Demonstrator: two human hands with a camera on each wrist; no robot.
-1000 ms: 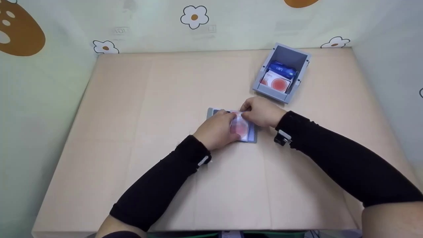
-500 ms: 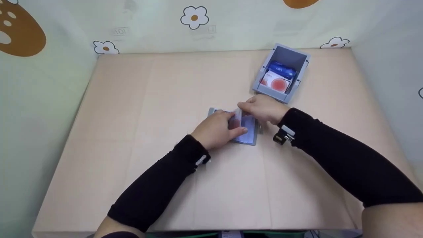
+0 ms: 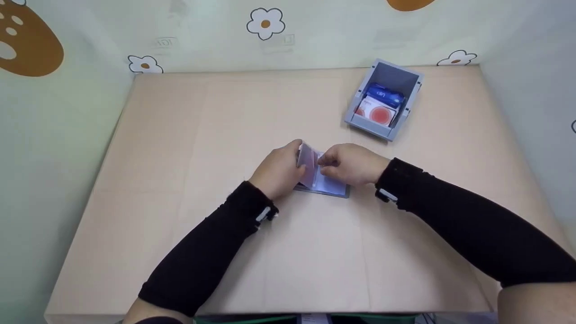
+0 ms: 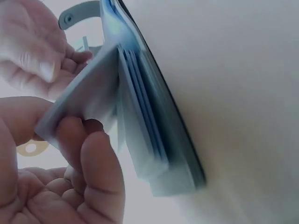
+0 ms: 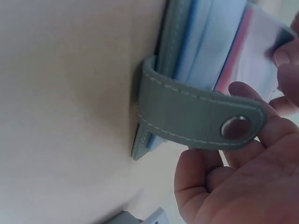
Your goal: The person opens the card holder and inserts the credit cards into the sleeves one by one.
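While the card holder [image 3: 327, 185] lies open on the surface [image 3: 315, 252] in the middle, we have both hands on it, one at each side. Our left hand [image 3: 279, 173] comes from the left and pinches a clear sleeve [image 3: 308, 167] between thumb and fingers, so the sleeve stands up from the holder like a page half turned. Our right hand [image 3: 353, 164] comes from the right, its fingers curled at the upper edge of the same sleeve; whether it really pinches the sleeve or only touches it, we cannot tell from the head view. The holder runs with its long side about left to right, the spine under the left hand, so the left hand is nearer to the raised sleeve and the right hand is nearer to the flat pages.

From the right wrist we see the grey strap [image 5: 201, 119] with its snap [image 5: 235, 127] lying loose across the fingers [image 5: 243, 172] of that hand. From the left wrist the sleeves [image 4: 140, 121] are blurred. If a card is inside the raised sleeve is hard to make out. The grey bin [image 3: 386, 100] with cards [image 3: 377, 112] stands well apart, far right.
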